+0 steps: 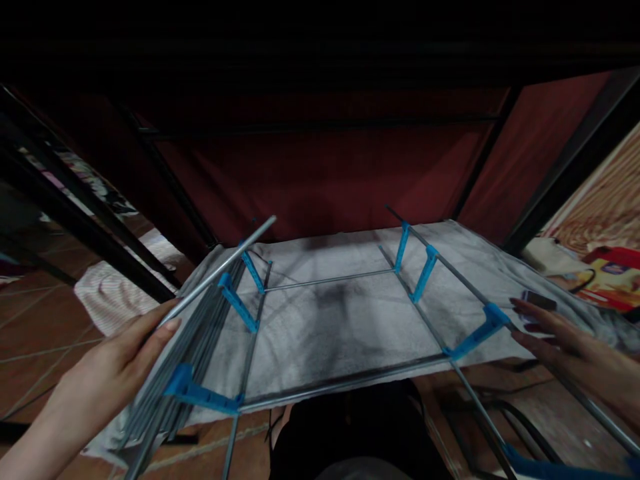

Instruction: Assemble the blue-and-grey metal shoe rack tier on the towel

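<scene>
My left hand (pixel 133 357) is closed round a thin metal tube (pixel 225 265), which slants up and away over the left side of a rack frame. The frame is made of grey tubes (pixel 330 385) joined by blue plastic brackets (pixel 480 335). It stands on a grey-white cloth (pixel 320 320). My right hand (pixel 580 353) is at the frame's right side, its fingers stretched out and apart beside the upper right tube (pixel 463 277), close to a bracket. Whether the fingers touch that tube I cannot tell.
A bundle of loose metal tubes (pixel 187 363) lies on the cloth at the left. A small dark object (pixel 540 301) is behind my right hand. Dark metal posts (pixel 575 150) and red panels (pixel 320 177) enclose the back. A red and yellow package (pixel 613 277) lies far right.
</scene>
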The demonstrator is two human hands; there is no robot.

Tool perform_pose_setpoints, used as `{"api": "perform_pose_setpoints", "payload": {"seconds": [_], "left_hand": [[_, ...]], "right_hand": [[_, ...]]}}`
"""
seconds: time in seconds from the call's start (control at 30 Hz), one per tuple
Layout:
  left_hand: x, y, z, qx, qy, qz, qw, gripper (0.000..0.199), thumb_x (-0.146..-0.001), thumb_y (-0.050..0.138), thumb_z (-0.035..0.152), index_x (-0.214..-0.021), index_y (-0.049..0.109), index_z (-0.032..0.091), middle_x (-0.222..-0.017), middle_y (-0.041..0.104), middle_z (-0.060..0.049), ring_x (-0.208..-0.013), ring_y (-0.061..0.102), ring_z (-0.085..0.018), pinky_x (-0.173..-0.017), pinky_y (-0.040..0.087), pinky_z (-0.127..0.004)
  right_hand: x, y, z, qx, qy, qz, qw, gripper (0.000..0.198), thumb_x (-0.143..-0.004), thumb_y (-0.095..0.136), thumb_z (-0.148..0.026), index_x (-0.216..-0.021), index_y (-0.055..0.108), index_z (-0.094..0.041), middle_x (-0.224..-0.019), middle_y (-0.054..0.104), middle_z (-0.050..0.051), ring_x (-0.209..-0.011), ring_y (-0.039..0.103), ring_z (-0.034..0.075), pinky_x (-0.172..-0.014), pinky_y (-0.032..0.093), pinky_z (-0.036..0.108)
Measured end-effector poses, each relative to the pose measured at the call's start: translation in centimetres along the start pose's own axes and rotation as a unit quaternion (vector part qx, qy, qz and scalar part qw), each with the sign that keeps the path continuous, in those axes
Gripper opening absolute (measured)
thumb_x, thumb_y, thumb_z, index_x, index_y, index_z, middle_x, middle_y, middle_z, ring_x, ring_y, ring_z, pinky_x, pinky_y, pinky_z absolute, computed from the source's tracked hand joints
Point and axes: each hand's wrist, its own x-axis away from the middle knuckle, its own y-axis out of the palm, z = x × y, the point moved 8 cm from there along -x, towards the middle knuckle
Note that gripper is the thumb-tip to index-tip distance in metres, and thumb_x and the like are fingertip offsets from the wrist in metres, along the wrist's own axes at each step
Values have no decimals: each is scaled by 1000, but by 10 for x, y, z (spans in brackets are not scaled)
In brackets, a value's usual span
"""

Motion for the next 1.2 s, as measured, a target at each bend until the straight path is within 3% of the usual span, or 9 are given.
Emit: {"api": "perform_pose_setpoints", "payload": {"seconds": [0.13,0.23,0.33,0.5,0.7,0.87,1.2], "left_hand": [[-42,-12,78,-37,82,-35,995,54,-92,26,55,-128,57,29,-108,74,0,-96,70,-21,-90,52,-33],[-70,-11,143,-65,164,-20,984,47,-94,32,44,-125,58,20,-117,70,-7,-102,67,-22,-90,50,-32],[-90,8,203,-54,233,-62,969,41,-96,34,36,-127,57,22,-121,69,-6,-102,67,-21,-88,50,-28],[-108,52,279,-46,314,-59,946,41,-98,33,30,-133,52,24,-121,68,-7,-105,67,-21,-87,50,-30],[-124,105,330,-81,338,-44,937,41,-87,37,7,-121,58,18,-118,67,-12,-99,68,-23,-82,51,-32],[-141,134,357,-50,326,-29,944,42,-89,37,8,-124,58,18,-115,66,-12,-103,66,-23,-89,49,-33],[-165,151,386,-61,335,37,940,49,-90,34,7,-133,53,16,-114,64,-15,-102,63,-25,-88,46,-36]], "right_hand": [[-40,-5,-47,-35,-53,-43,997,61,-77,63,-54,-135,52,-37,-142,56,6,-119,61,28,-99,53,35],[-76,-5,-80,-69,-61,-44,995,57,-81,62,-46,-134,54,-28,-140,57,9,-127,54,25,-109,43,34],[-112,2,-101,-137,-30,-37,989,52,-81,60,-33,-132,56,-20,-132,62,13,-121,58,24,-106,46,36],[-165,28,-109,-143,3,-12,990,43,-78,65,-22,-121,63,-18,-113,69,11,-105,65,19,-87,53,27],[-207,58,-105,-79,20,3,997,46,-78,66,-17,-124,62,-19,-103,71,7,-89,65,18,-74,50,24],[-237,64,-110,-72,22,19,997,47,-80,61,-13,-127,58,-17,-115,68,9,-92,65,17,-72,48,21],[-293,85,-118,-38,-7,14,999,35,-78,58,-10,-111,67,-20,-111,70,6,-97,65,19,-78,48,23]]}}
